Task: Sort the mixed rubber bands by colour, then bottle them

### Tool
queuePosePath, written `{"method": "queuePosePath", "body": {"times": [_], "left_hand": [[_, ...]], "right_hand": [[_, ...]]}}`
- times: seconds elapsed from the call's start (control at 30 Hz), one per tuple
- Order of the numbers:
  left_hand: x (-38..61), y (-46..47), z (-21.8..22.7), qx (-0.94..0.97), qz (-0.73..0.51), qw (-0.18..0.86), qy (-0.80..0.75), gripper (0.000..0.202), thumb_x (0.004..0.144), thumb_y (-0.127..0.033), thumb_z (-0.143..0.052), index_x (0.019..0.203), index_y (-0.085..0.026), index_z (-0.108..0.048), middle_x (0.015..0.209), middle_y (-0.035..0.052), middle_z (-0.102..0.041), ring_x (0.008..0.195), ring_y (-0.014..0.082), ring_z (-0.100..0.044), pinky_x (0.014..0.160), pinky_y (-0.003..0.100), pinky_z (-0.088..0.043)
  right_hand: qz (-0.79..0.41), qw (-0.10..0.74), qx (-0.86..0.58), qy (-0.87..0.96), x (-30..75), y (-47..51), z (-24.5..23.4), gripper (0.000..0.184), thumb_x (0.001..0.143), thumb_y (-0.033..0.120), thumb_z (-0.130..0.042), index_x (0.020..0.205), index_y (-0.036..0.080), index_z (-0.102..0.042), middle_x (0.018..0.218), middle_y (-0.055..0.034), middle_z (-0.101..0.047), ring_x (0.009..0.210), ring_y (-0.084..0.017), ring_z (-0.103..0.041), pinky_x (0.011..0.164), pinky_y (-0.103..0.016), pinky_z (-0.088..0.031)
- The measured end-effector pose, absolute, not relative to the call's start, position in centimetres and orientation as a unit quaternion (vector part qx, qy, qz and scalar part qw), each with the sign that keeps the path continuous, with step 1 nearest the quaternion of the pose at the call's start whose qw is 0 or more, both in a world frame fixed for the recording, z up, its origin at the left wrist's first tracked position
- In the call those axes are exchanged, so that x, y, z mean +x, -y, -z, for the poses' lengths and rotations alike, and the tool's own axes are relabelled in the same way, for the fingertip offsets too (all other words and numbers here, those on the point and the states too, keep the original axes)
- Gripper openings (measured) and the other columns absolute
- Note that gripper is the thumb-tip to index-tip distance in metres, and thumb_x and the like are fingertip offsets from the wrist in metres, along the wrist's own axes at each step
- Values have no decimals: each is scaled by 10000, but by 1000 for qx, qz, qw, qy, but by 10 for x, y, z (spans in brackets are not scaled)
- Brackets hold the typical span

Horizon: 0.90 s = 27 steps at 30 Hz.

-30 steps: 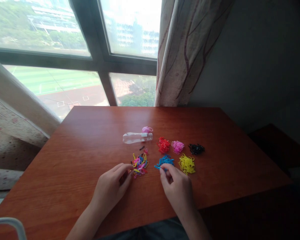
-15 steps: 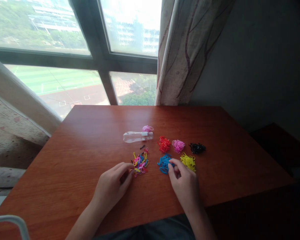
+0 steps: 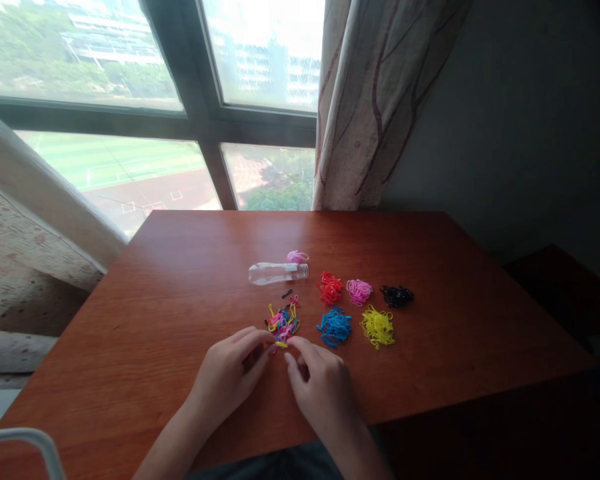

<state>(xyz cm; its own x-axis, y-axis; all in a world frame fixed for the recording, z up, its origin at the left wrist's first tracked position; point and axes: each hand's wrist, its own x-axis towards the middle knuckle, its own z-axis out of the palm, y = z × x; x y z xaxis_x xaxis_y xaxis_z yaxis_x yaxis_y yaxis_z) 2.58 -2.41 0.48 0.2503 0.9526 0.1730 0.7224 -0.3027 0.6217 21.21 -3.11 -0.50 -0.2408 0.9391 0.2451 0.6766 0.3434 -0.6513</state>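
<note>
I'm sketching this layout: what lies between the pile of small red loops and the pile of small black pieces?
In the head view, a pile of small pink loops lies between the red pile and black pile.

Glare whitens the window [image 3: 267, 57]; the right side falls dim.

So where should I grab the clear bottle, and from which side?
Probably around the body of the clear bottle, coming from above. It lies on its side with its neck pointing right, and a pink bundle sits just behind the neck end, so the body looks easier.
</note>
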Motion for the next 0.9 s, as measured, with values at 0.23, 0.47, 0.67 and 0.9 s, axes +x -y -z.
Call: {"method": "queuePosePath", "body": {"times": [0.23, 0.47, 0.67, 0.9], "left_hand": [[27, 25, -6, 766, -270, 226, -537, 183, 948, -249, -500, 963, -215, -680, 809, 21, -690, 669, 129, -621, 639, 225, -483], [19, 23, -4, 743, -290, 181, -575, 164, 941, -281, -523, 965, -217, -673, 814, 11, -700, 679, 132, -636, 639, 227, -483], [15, 21, -3, 729, -294, 139, -602, 177, 927, -317, -527, 889, -213, -666, 805, 13, -716, 679, 145, -645, 626, 232, -482], [17, 20, -3, 737, -280, 128, -602, 170, 925, -316, -522, 903, -228, -666, 807, -5, -720, 686, 147, -661, 616, 229, -473]], "right_hand": [[-228, 328, -527, 750, 213, 30, 6, 177, 949, 185, -493, 919, 217, -665, 759, -7, -702, 685, -165, -664, 658, -232, -432], [-221, 358, -536, 732, 228, 32, 4, 183, 956, 208, -496, 926, 215, -677, 771, -13, -708, 677, -162, -669, 652, -234, -453], [-148, 373, -587, 704, 287, 25, 1, 250, 975, 319, -491, 917, 208, -707, 784, -45, -730, 644, -163, -680, 643, -238, -503], [-32, 347, -661, 665, 353, 17, 5, 359, 958, 473, -519, 928, 181, -725, 699, -51, -711, 564, -174, -665, 573, -247, -502]]}}
